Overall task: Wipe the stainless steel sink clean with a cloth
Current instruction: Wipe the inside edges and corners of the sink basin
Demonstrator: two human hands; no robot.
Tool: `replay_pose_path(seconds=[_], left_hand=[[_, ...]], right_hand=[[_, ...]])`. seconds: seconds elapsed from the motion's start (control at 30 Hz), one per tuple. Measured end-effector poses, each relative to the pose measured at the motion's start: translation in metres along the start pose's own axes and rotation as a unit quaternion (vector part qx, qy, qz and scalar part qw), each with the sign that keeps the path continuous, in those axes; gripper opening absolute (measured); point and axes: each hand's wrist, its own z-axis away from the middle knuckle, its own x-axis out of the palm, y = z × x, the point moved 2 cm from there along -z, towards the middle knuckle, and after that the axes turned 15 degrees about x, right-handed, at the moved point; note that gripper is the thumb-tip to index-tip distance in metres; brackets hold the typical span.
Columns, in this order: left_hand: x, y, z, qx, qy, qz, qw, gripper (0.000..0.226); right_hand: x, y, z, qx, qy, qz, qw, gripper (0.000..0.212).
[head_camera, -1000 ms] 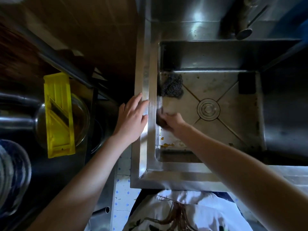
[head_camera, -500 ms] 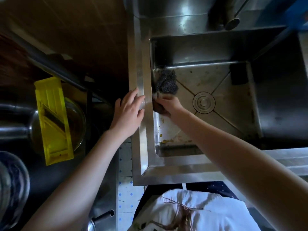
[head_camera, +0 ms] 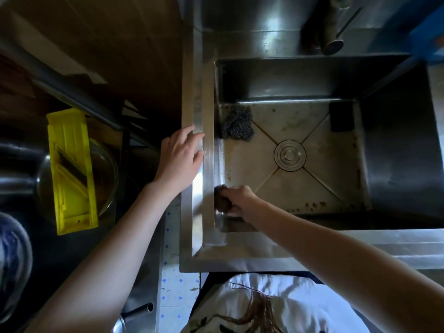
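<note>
The right hand [head_camera: 236,200] was curled round a dark cloth [head_camera: 220,197], pressing it against the left inner wall of the sink [head_camera: 240,257] near the front corner. Just left of it, the left hand [head_camera: 179,159] lay flat on the sink's rim with its fingers loose and spread, holding nothing. Beyond the right hand, a steel scourer [head_camera: 236,124] sat in the basin's far-left corner. The drain [head_camera: 290,155] lay to that hand's right.

Most of the cloth [head_camera: 221,198] is under the right hand [head_camera: 237,200]; only a dark, blurred edge shows. Fingertips hidden. Top edge cuts the tap [head_camera: 334,30]. Right edge cuts a blue object [head_camera: 430,25], unidentifiable. The specks [head_camera: 314,205] on the sink [head_camera: 207,164] floor are too small to name. The yellow slicer [head_camera: 72,169] half covers a glass bowl [head_camera: 105,169].
</note>
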Motion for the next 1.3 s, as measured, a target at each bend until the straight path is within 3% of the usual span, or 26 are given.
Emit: replay_pose_path(seconds=[0.17, 0.3, 0.47, 0.57, 0.67, 0.77, 0.87, 0.97, 1.17, 1.3], left_hand=[[-0.005, -0.003, -0.012, -0.007, 0.008, -0.011, 1.000, 0.034], [-0.003, -0.007, -0.023, -0.008, 0.007, -0.017, 1.000, 0.036], [0.002, -0.012, -0.041, -0.008, -0.009, -0.028, 1.000, 0.042], [0.005, -0.014, -0.053, -0.013, -0.026, -0.021, 0.999, 0.047], [0.004, -0.016, -0.066, -0.011, -0.041, -0.019, 0.999, 0.047], [0.001, -0.017, -0.079, 0.002, -0.037, -0.018, 0.999, 0.046], [-0.001, -0.020, -0.091, 0.000, -0.036, -0.026, 0.999, 0.045], [-0.003, -0.024, -0.101, -0.004, -0.040, -0.042, 0.998, 0.045], [-0.007, -0.032, -0.113, -0.015, -0.047, -0.056, 0.997, 0.042], [-0.007, -0.032, -0.113, -0.011, -0.049, -0.035, 0.998, 0.043]], right_hand=[[0.003, -0.079, 0.009, -0.060, 0.002, -0.018, 0.998, 0.032], [0.006, -0.132, 0.010, -0.104, -0.005, -0.073, 0.992, 0.022], [0.007, -0.134, -0.003, -0.160, -0.044, -0.085, 0.982, 0.017], [0.006, -0.093, -0.016, -0.130, -0.008, 0.013, 0.991, 0.017], [0.006, -0.033, -0.038, -0.012, -0.024, 0.025, 0.999, 0.009], [-0.001, -0.007, -0.044, 0.018, -0.050, 0.106, 0.993, 0.022], [-0.001, -0.028, -0.048, 0.021, -0.032, 0.046, 0.998, 0.025], [0.005, -0.080, -0.050, -0.020, -0.010, -0.014, 1.000, 0.023], [0.004, -0.204, -0.030, -0.183, -0.093, -0.082, 0.975, 0.018], [0.000, -0.210, -0.030, -0.190, -0.068, -0.042, 0.979, 0.014]])
